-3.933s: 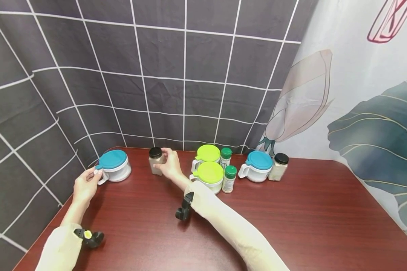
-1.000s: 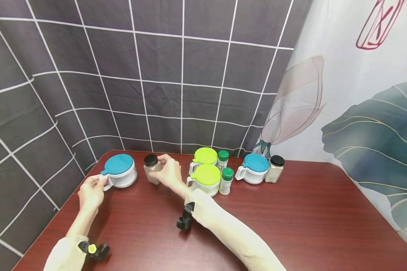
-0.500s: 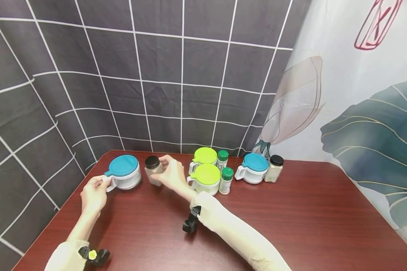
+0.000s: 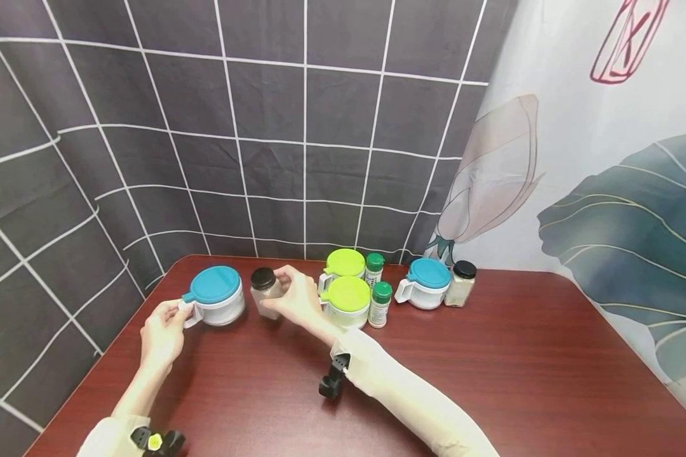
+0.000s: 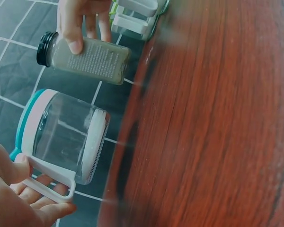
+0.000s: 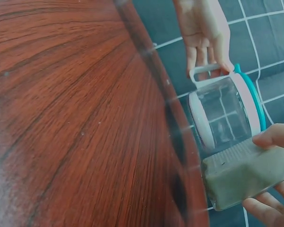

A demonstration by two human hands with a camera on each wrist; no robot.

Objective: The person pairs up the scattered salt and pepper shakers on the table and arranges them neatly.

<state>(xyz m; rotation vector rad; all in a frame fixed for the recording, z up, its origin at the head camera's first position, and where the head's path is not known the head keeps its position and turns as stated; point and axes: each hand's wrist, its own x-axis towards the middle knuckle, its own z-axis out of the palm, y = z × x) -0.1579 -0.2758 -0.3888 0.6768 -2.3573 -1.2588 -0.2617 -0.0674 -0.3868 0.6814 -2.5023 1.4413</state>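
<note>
In the head view, my left hand [image 4: 162, 336] pinches the white handle of a round seasoning jar [image 4: 220, 311] with a blue lid. Its clear body and white base [image 5: 95, 147] show in the left wrist view, against the wall and above the table's edge. To its right, my right hand [image 4: 300, 297] grips a squarish spice jar [image 4: 267, 297] with a black lid, thumb on one side and fingers on the other. Printed text and pale contents show through this spice jar [image 5: 92, 60], whose base also stands above the table edge. A small gap separates the two jars.
Two lime-lidded jars [image 4: 347, 294] and two green-capped shakers [image 4: 380, 304] stand close by my right forearm. Farther right are another blue-lidded jar [image 4: 427, 284] and a black-lidded spice jar [image 4: 460, 284]. A grey tiled-pattern curtain [image 4: 269, 158] backs the reddish wooden table [image 4: 251, 406].
My left hand has carried the blue-lidded jar to the right and slightly nearer, closing in on the spice jar. My right hand has shifted slightly right with the spice jar.
</note>
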